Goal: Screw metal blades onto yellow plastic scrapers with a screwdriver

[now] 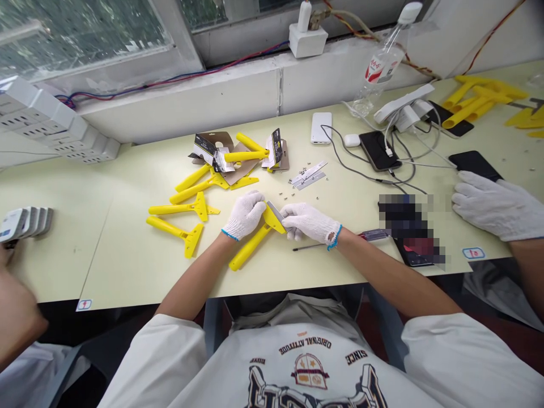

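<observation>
Both of my hands wear white knit gloves. My left hand (244,215) is closed on the head of a yellow scraper (251,247), whose handle points down toward the table's front edge. A flat metal blade (275,210) lies along the outer edge of that head. My right hand (310,221) pinches at the blade's near end; its fingertips are partly hidden. Under my right wrist lies a screwdriver (306,247), its shaft pointing left. Beyond my hands are loose metal blades (310,177) and several small screws (287,199).
More yellow scrapers (194,241) lie to the left, below opened card packaging (244,161). Phones (378,151), cables and a plastic bottle (378,71) stand at the right back. A co-worker's gloved hand (497,207) rests at right; another person's arm (17,306) reaches in at left.
</observation>
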A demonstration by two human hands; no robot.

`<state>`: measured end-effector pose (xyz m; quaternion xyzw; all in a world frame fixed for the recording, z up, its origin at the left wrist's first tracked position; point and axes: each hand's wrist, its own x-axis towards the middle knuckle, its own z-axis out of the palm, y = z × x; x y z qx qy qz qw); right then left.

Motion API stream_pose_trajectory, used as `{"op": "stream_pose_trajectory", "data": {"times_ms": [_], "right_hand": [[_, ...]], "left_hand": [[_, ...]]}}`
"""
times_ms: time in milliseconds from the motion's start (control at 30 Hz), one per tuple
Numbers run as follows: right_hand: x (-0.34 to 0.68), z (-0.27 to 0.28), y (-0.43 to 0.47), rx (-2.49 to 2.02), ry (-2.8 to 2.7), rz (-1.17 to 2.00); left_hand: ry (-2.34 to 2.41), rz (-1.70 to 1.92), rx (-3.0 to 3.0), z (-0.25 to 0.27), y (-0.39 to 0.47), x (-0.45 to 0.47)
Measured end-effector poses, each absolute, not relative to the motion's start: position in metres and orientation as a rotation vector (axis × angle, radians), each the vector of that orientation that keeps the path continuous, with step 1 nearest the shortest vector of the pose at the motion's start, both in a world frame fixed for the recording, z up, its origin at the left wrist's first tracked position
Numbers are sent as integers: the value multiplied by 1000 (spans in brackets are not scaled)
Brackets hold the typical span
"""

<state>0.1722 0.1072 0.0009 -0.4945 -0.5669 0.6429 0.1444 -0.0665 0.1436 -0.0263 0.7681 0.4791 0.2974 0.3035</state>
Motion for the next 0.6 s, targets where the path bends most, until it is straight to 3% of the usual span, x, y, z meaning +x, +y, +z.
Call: {"op": "stream_pose_trajectory", "data": {"times_ms": [300,600], "right_hand": [[166,-12,115,-1397,-1571,1926],[168,-11,115,-1383,-1573,1920]], "left_hand": [[1601,679,1997,-28,136,-59],[1450,821,1653,-24,140,-61]]}}
